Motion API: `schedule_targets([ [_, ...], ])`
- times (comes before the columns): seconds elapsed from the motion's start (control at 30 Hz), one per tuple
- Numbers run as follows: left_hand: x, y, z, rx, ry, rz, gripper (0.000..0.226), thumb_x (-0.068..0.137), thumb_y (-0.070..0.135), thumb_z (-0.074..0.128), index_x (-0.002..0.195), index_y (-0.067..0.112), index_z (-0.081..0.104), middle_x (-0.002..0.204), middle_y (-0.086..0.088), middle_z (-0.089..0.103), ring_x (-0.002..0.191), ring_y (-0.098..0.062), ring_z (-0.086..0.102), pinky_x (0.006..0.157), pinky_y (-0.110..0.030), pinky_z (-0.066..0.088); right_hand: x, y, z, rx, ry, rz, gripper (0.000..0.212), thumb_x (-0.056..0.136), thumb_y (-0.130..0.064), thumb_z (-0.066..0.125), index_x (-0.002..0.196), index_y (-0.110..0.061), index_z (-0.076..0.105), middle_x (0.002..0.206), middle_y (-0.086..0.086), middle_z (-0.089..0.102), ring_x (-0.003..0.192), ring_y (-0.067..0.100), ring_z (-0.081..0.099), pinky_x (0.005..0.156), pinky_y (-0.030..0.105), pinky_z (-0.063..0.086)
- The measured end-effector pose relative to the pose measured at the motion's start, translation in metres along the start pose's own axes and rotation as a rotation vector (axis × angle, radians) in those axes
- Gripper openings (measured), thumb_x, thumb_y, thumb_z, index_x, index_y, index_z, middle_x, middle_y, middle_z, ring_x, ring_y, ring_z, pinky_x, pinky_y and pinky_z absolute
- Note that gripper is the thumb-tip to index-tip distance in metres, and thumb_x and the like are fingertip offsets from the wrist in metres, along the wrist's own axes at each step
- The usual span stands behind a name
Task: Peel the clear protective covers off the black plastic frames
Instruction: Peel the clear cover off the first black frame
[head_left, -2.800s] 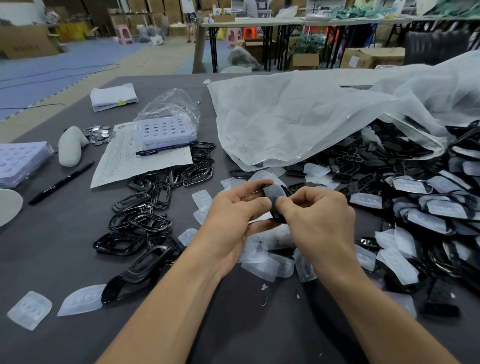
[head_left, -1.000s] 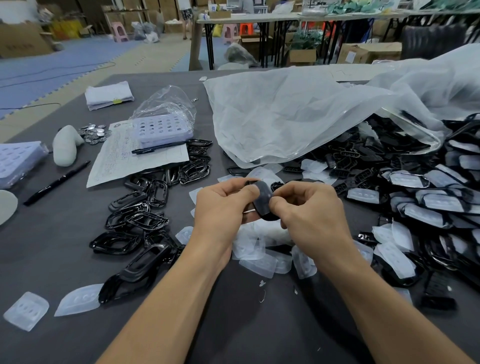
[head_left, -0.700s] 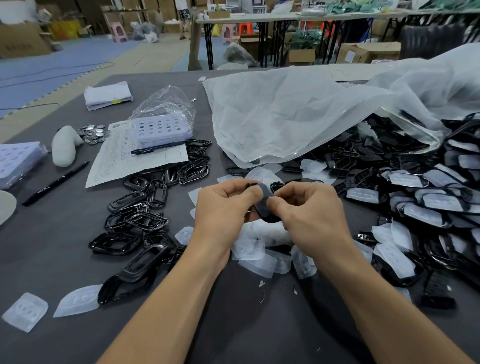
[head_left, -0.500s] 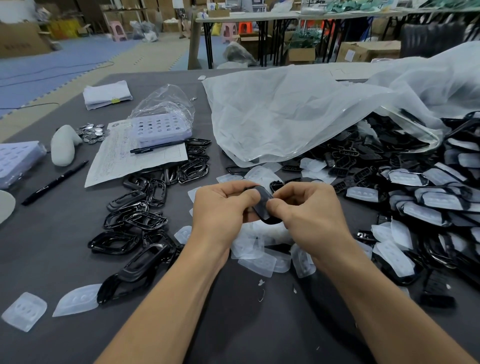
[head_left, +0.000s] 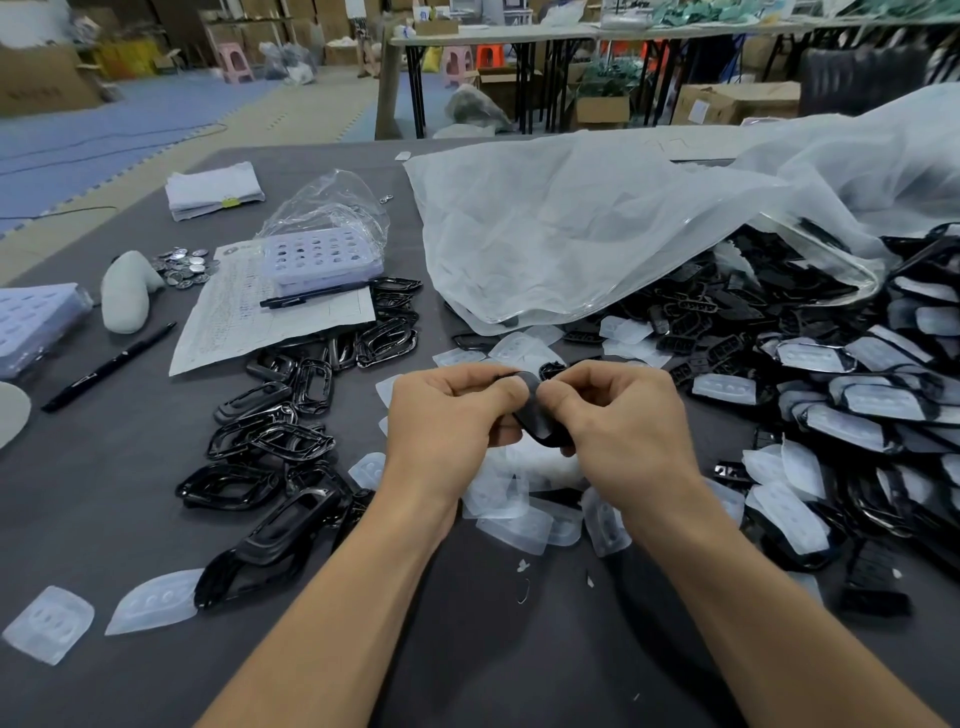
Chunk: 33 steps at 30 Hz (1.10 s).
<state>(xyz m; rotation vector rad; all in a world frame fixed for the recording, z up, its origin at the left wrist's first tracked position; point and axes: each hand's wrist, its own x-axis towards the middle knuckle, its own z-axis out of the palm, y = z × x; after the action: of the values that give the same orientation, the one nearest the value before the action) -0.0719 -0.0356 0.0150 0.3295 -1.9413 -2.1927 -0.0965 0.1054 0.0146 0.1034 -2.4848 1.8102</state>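
A dark grey table carries everything: at the near left, a heap of bare black frames with loose clear covers scattered beside and just right of it. Farther left lie a printed sheet under a lilac tray, a black pen, some coins and folded white cloth. To the right, covered frames spill from a big translucent bag.

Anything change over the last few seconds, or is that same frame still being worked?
Little changed. Both hands, left hand and right hand, still pinch the same black frame, which has tilted slightly between the fingertips. No cover has visibly come off. The piles on the table lie as before.
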Motion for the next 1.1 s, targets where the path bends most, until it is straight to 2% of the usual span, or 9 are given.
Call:
schedule_targets([
  [0.17,0.0006,0.0023,-0.0038,-0.034,-0.107,-0.078,0.032,0.064,0.007,0.061,0.085,0.013,0.085,0.076,-0.013,0.077,0.058,-0.013,0.063,0.066,-0.027,0.058,0.0025,-0.0005,-0.003,0.013,0.02,0.007,0.016,0.086,-0.022,0.079,0.07,-0.022,0.078,0.065,-0.003,0.073,0.066,0.019,0.07,0.07,0.047,0.062],
  [0.23,0.0012,0.0012,-0.0036,-0.032,-0.109,-0.105,0.034,0.064,0.005,0.06,0.088,0.011,0.084,0.079,-0.015,0.077,0.057,-0.013,0.063,0.066,-0.027,0.058,0.0028,-0.0003,-0.0032,0.007,0.025,0.004,0.015,0.086,-0.023,0.08,0.071,-0.022,0.078,0.066,-0.003,0.073,0.066,0.018,0.071,0.071,0.048,0.062],
  [0.33,0.0014,0.0007,-0.0025,0.006,-0.091,-0.092,0.024,0.08,0.001,0.066,0.083,0.016,0.085,0.077,-0.014,0.077,0.06,-0.016,0.062,0.063,-0.025,0.058,0.0016,0.0008,-0.0037,-0.017,0.027,-0.018,0.016,0.086,-0.025,0.08,0.07,-0.024,0.077,0.063,-0.005,0.072,0.061,0.013,0.068,0.067,0.042,0.061],
  [0.4,0.0019,0.0008,-0.002,0.029,-0.066,-0.066,0.027,0.085,-0.004,0.067,0.079,0.016,0.084,0.071,-0.015,0.073,0.057,-0.018,0.057,0.061,-0.025,0.058,0.0006,0.0013,-0.0038,-0.023,0.024,-0.037,0.016,0.086,-0.026,0.079,0.07,-0.025,0.076,0.063,-0.007,0.072,0.059,0.01,0.067,0.062,0.036,0.059],
  [0.5,0.0016,0.002,0.0,0.038,-0.005,-0.038,0.031,0.083,-0.01,0.066,0.074,0.015,0.084,0.065,-0.016,0.072,0.05,-0.016,0.057,0.056,-0.023,0.057,-0.0007,0.0018,-0.0032,-0.019,0.014,-0.058,0.013,0.085,-0.027,0.079,0.072,-0.029,0.076,0.062,-0.009,0.071,0.057,0.005,0.065,0.058,0.029,0.053],
  [0.6,0.0018,0.0022,0.0009,0.016,0.045,-0.03,0.035,0.083,-0.01,0.066,0.069,0.018,0.083,0.065,-0.01,0.074,0.049,-0.014,0.061,0.056,-0.021,0.057,-0.0007,0.0007,-0.0021,0.048,-0.036,-0.032,0.012,0.086,-0.024,0.078,0.077,-0.031,0.076,0.064,-0.007,0.072,0.058,0.009,0.066,0.063,0.036,0.058],
  [0.77,0.0,-0.0006,0.0011,0.082,0.008,0.015,0.02,0.081,0.008,0.076,0.078,0.026,0.084,0.078,-0.006,0.08,0.066,-0.013,0.072,0.061,-0.021,0.057,0.0013,-0.0002,-0.0051,0.051,-0.048,-0.043,0.02,0.085,-0.011,0.076,0.076,-0.03,0.077,0.066,-0.004,0.073,0.062,0.013,0.068,0.065,0.037,0.059],
  [0.9,0.0017,0.0004,-0.0004,0.157,0.027,0.076,0.028,0.082,0.006,0.082,0.071,0.032,0.083,0.072,-0.001,0.079,0.06,-0.007,0.069,0.058,-0.017,0.054,-0.0006,0.0012,-0.0045,0.037,-0.085,-0.058,0.018,0.084,-0.012,0.075,0.074,-0.026,0.078,0.068,-0.007,0.075,0.066,0.009,0.07,0.065,0.029,0.053],
  [1.1,-0.0021,0.0008,0.0019,0.149,0.039,0.11,0.025,0.083,0.003,0.078,0.072,0.025,0.084,0.07,-0.003,0.078,0.062,-0.013,0.073,0.058,-0.018,0.054,-0.0021,0.0017,-0.0004,0.074,-0.06,-0.103,0.016,0.089,-0.023,0.077,0.074,-0.03,0.077,0.066,-0.012,0.073,0.062,0.003,0.068,0.059,0.018,0.049],
])
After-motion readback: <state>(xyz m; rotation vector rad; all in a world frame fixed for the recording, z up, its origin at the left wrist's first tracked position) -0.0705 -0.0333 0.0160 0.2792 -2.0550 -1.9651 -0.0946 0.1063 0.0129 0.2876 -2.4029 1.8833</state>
